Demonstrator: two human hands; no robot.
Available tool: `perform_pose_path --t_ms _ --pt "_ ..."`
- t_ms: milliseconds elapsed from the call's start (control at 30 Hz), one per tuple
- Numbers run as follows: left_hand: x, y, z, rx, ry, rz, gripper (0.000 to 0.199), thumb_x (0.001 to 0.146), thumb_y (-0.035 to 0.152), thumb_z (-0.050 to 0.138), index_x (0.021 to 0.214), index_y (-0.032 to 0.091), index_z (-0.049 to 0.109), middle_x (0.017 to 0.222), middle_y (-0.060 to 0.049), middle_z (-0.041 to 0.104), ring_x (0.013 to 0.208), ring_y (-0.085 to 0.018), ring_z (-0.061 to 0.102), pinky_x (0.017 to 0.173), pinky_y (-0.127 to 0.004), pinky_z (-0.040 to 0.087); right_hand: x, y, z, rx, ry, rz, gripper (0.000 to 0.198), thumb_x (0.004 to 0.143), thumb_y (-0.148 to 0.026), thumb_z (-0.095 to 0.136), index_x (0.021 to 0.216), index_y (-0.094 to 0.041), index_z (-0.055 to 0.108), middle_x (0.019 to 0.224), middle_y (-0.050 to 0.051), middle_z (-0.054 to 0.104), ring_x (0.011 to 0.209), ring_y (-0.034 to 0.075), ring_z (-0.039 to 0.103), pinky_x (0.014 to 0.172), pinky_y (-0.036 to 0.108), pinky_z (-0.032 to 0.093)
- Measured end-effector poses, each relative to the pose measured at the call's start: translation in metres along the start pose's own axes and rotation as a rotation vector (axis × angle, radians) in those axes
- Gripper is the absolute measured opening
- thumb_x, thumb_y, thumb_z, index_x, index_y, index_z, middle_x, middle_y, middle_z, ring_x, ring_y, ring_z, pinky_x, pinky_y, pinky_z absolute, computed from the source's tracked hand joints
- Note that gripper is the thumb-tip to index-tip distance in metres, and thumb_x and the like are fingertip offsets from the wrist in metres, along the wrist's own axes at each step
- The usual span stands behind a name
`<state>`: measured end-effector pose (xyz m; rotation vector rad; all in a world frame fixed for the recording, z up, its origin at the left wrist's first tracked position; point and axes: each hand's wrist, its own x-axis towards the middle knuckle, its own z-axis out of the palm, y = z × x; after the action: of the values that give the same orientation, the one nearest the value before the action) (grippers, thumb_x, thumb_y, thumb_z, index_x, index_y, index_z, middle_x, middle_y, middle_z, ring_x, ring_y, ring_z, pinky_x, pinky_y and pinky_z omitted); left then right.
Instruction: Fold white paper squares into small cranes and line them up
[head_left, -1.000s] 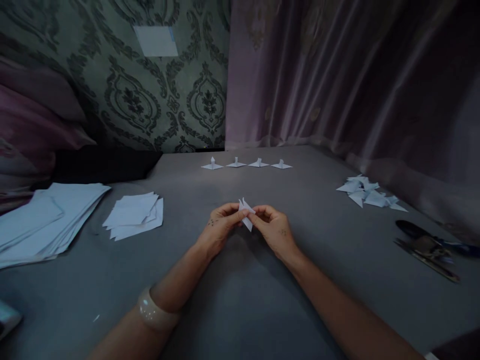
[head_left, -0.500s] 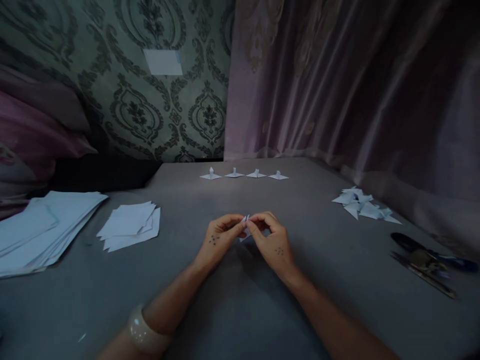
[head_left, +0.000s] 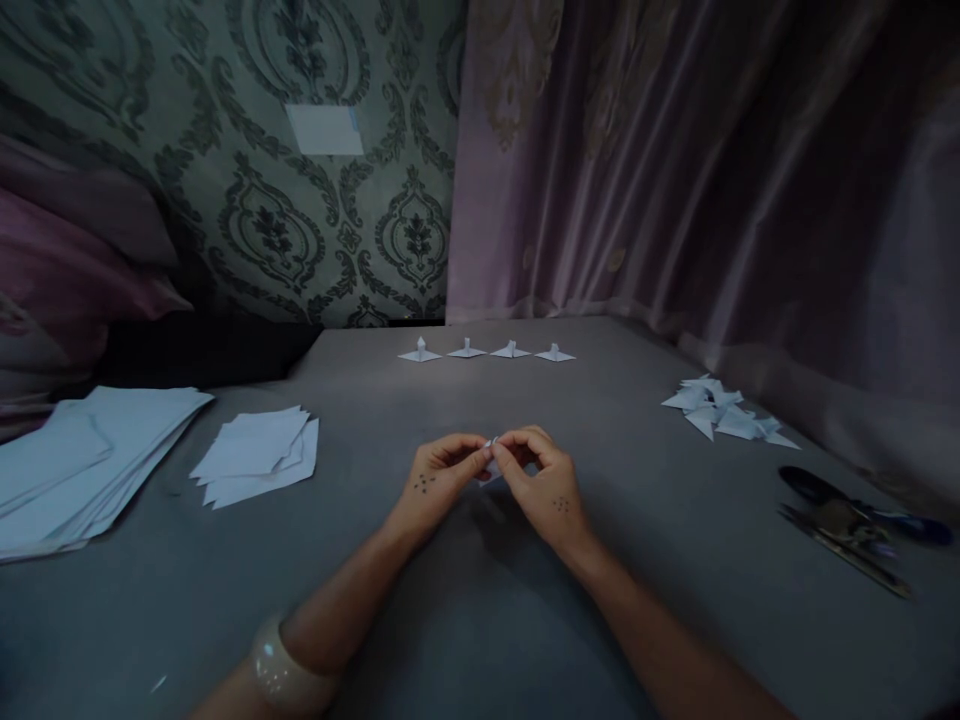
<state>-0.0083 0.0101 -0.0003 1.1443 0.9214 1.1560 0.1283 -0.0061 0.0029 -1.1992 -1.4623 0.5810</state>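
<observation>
A small piece of folded white paper (head_left: 491, 468) is pinched between my two hands, above the middle of the grey table. My left hand (head_left: 442, 474) grips its left side between thumb and forefinger. From the right, my right hand (head_left: 544, 478) pinches it in the same way, the thumbs almost touching. Fingers cover most of the paper, so its full shape is hidden. Beyond the hands, several white folded paper figures (head_left: 466, 348) with spread points stand in a row near the table's far edge.
At left lie a stack of large white sheets (head_left: 127, 440) and a smaller pile of cut paper (head_left: 251, 445). Several folded paper pieces (head_left: 727, 412) are heaped at right, with blurred dark tools (head_left: 847, 520) nearer me. A curtain (head_left: 570, 180) and patterned wall (head_left: 405, 180) border the grey table (head_left: 360, 390).
My fingers have closed in slightly over the top of the folded paper, so less of its tip shows. The camera view has shifted a little.
</observation>
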Motion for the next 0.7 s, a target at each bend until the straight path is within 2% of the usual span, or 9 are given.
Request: perform_pose_path --t_ms 100,167,367,500,567,700 --pt "-0.001 0.001 0.0 -0.02 -0.013 -0.025 0.019 0.068 0.032 0.074 0.075 0.015 0.071 0.073 -0.003 0.068 0.066 -0.013 0.061 0.067 -0.027 0.051 0.001 0.0 -0.001 0.03 -0.032 0.055 0.011 0.078 -0.027 0.06 0.085 -0.019 0.063 0.081 0.003 0.061 0.068 0.013 0.057 0.064 0.026 0.047" --pt "-0.001 0.001 0.0 -0.021 -0.028 -0.029 0.019 0.068 0.033 0.074 0.076 0.015 0.071 0.074 -0.003 0.067 0.066 -0.013 0.06 0.067 -0.027 0.051 0.002 0.001 -0.001 0.054 -0.073 0.076 0.011 0.079 -0.028 0.06 0.083 -0.019 0.064 0.081 0.003 0.062 0.069 0.014 0.057 0.063 0.026 0.046" --pt "0.0 -0.002 0.001 -0.016 -0.076 -0.066 0.021 0.068 0.033 0.075 0.075 0.014 0.071 0.072 -0.002 0.067 0.065 -0.012 0.06 0.067 -0.025 0.049 0.002 0.001 -0.003 0.02 -0.067 -0.017 0.014 0.082 -0.023 0.055 0.071 -0.019 0.062 0.074 0.001 0.057 0.068 0.013 0.055 0.063 0.025 0.043" --pt "0.001 -0.003 0.0 -0.031 -0.12 -0.106 0.024 0.065 0.031 0.077 0.079 0.012 0.072 0.073 -0.004 0.068 0.067 -0.013 0.061 0.069 -0.025 0.05 0.003 0.003 -0.003 0.034 -0.05 0.003 0.014 0.081 -0.025 0.056 0.071 -0.019 0.063 0.075 0.001 0.058 0.068 0.013 0.055 0.063 0.025 0.043" --pt "0.003 -0.004 -0.002 -0.049 -0.087 -0.142 0.025 0.063 0.031 0.078 0.078 0.012 0.072 0.072 -0.005 0.068 0.065 -0.013 0.06 0.064 -0.025 0.051 0.004 0.007 -0.003 0.073 -0.05 0.054 0.015 0.082 -0.029 0.056 0.075 -0.019 0.065 0.076 0.002 0.06 0.071 0.014 0.057 0.064 0.025 0.044" --pt "0.005 -0.008 -0.009 -0.087 0.106 -0.271 0.028 0.063 0.035 0.077 0.078 0.011 0.071 0.067 -0.004 0.066 0.054 -0.011 0.057 0.047 -0.021 0.047 0.006 0.017 -0.001 0.101 -0.068 0.137 0.017 0.083 -0.029 0.053 0.091 -0.02 0.065 0.082 0.003 0.065 0.074 0.015 0.06 0.068 0.027 0.047"
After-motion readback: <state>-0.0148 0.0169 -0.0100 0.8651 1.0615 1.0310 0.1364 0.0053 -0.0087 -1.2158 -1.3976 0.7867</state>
